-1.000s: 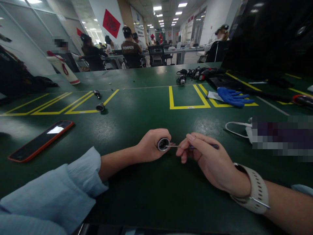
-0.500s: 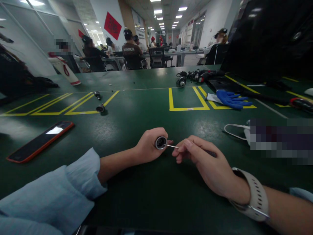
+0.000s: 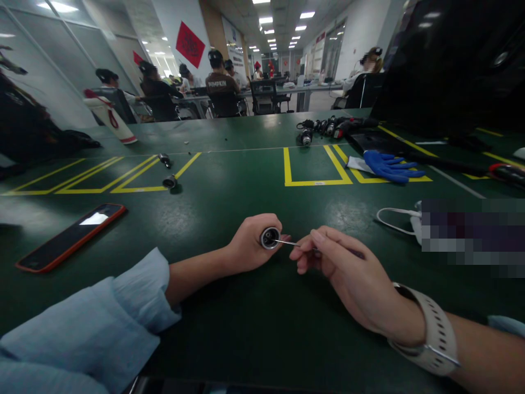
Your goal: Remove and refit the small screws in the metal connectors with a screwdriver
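My left hand [image 3: 254, 243] is wrapped round a round metal connector [image 3: 270, 238], whose open end with a dark inside faces me. Most of the connector's body is hidden in the palm. In my right hand [image 3: 336, 262] is a thin screwdriver [image 3: 287, 242], pinched between thumb and fingers. Its slim metal shaft points left, and the tip reaches into the mouth of the connector. Only a bit of the dark handle shows behind the fingers. Whether the tip touches a screw inside, I cannot tell.
Two small metal connector parts [image 3: 169, 181] lie by yellow tape at the left. A phone in an orange case [image 3: 71, 238] rests nearer. At the right are a blue glove [image 3: 391, 166], a white cable [image 3: 396, 213] and black cabled parts [image 3: 305, 137]. Several people sit beyond the table.
My right hand and the screwdriver have shifted very slightly, with the wrist a little to the right. The connector stays in my left hand, its mouth turned marginally.
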### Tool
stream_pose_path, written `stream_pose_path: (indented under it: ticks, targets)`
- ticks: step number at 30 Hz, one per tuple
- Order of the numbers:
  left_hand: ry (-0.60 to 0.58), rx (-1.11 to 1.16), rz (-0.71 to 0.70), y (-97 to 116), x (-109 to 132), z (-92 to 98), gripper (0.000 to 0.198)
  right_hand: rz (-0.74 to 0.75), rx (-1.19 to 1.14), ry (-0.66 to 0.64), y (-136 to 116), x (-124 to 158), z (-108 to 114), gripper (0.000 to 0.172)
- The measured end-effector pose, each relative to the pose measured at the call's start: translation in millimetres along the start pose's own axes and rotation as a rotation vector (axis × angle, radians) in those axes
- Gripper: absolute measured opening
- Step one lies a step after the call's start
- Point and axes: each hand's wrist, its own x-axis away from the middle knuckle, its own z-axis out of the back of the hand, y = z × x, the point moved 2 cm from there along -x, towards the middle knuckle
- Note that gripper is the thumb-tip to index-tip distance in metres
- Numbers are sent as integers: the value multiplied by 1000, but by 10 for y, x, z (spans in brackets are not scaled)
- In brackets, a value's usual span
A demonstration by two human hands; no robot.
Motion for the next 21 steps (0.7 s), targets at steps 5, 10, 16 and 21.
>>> stream_pose_path:
  ticks: [5, 10, 16, 21]
  targets:
    - [-63, -34, -50, -2, 19, -21, 21, 103, 296, -20, -29, 54, -17, 28]
    - [-13, -12, -70, 11, 18, -11, 22, -81, -133, -2, 35, 14, -32, 26]
    - [27, 41, -21, 36, 4, 8, 26, -147, -260, 10, 32, 8, -40, 25]
    - [34, 105, -7, 18, 3, 26, 25, -74, -181, 20, -19, 16, -35, 24]
